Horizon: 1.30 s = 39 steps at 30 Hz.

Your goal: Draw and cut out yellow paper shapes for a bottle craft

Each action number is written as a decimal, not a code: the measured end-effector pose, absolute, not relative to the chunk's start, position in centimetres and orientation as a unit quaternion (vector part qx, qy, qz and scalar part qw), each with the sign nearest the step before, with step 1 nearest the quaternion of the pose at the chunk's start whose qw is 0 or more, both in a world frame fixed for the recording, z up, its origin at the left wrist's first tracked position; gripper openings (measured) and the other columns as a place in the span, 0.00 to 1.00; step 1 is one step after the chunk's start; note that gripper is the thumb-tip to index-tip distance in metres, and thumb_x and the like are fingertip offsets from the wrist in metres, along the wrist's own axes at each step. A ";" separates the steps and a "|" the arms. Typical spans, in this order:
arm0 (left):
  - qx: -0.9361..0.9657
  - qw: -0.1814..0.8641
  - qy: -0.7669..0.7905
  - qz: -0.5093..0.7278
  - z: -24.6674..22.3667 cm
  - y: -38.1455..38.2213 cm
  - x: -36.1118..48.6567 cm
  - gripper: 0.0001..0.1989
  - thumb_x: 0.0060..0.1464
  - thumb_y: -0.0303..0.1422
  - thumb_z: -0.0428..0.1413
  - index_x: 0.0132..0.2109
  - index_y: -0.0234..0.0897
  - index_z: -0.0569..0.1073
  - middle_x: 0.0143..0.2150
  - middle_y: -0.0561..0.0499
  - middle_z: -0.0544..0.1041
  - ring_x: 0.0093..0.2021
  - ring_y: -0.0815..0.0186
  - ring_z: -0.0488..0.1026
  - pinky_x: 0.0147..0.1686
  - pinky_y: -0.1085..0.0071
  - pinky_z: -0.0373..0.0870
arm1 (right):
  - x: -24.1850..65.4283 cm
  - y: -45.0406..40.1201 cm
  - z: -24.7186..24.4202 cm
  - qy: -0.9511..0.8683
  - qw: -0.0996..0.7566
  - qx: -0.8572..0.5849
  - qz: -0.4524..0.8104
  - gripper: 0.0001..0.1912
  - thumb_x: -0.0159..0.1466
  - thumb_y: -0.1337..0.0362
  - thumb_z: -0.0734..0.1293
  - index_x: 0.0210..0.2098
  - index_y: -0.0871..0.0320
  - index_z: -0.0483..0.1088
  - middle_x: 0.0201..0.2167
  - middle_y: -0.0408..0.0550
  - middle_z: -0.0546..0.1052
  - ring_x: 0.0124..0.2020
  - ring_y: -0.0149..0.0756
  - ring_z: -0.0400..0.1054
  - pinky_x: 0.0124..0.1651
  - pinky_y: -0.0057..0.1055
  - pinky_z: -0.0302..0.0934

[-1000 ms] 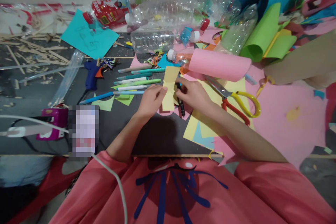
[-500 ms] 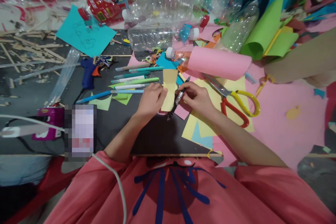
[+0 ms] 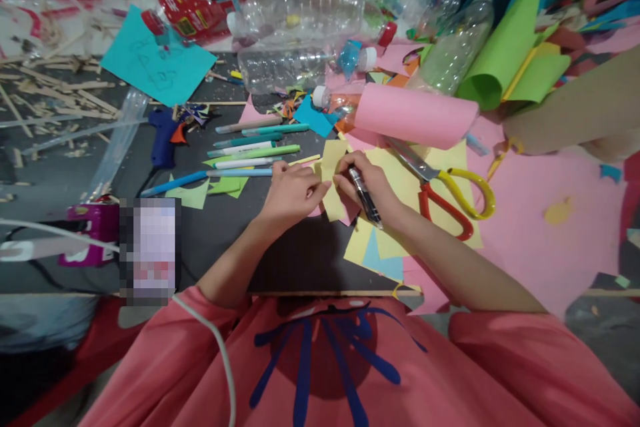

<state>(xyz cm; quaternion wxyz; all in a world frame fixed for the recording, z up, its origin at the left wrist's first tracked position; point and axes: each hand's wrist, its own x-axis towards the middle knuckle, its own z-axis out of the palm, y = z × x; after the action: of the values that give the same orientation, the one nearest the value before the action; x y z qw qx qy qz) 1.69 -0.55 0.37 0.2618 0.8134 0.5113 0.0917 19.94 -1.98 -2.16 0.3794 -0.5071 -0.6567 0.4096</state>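
A narrow strip of yellow paper [image 3: 333,179] stands out between my two hands over the dark table. My left hand [image 3: 293,192] has its fingers bent and its thumb at the strip's left edge, gripping it there. The pen [image 3: 364,195], black and silver, lies slanted in my right hand [image 3: 375,180], its lower end along the palm. My right thumb and index fingertips meet at the strip's right edge. Pink paper shows under the strip. To the right lie scissors [image 3: 457,203] with one yellow and one red handle, resting on yellow paper [image 3: 395,197].
Several markers [image 3: 250,147] lie left of my hands, with a blue glue gun [image 3: 163,137] beyond. A pink-wrapped bottle [image 3: 415,115] and clear bottles [image 3: 285,67] crowd the back. A phone [image 3: 153,247] with a white cable is at left; pink paper [image 3: 540,213] spreads right.
The pen has swung from pointing down between the hands to lying back against my right palm. My right fingertips have come to the strip, which has shifted slightly right and turned.
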 end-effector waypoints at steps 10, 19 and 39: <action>0.846 0.196 0.470 0.156 2.1 -1.8 1.3 0.18 0.57 0.29 0.54 0.54 0.37 0.70 0.50 0.45 0.77 0.52 0.56 0.72 0.52 0.62 0.64 | 19.4 -2.3 -1.9 -0.569 0.365 -0.519 0.522 0.06 0.63 0.59 0.65 0.32 0.52 0.63 0.19 0.35 0.67 0.21 0.29 0.61 0.30 0.27 0.58; 0.817 0.296 0.475 0.137 -1.8 -0.8 0.4 0.44 0.53 0.36 0.62 0.71 0.37 0.51 0.55 0.44 0.75 0.57 0.54 0.70 0.58 0.57 0.64 | 19.7 -1.7 -1.9 -0.642 0.319 -0.504 0.482 0.05 0.63 0.61 0.64 0.32 0.54 0.66 0.24 0.38 0.72 0.24 0.29 0.64 0.32 0.28 0.58; 0.830 0.279 0.482 0.034 0.1 -1.5 0.7 0.43 0.55 0.39 0.59 0.72 0.36 0.50 0.68 0.40 0.65 0.68 0.50 0.58 0.65 0.55 0.54 | 19.8 -1.9 -1.0 -0.510 0.470 -0.465 0.550 0.16 0.60 0.49 0.70 0.33 0.55 0.71 0.20 0.38 0.70 0.19 0.27 0.64 0.24 0.27 0.60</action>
<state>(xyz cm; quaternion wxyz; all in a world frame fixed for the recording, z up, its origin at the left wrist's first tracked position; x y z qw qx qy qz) 0.74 -1.50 0.14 0.2788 0.8297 0.4824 0.0340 19.80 -1.93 -1.00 0.4704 -0.4647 -0.5103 0.5499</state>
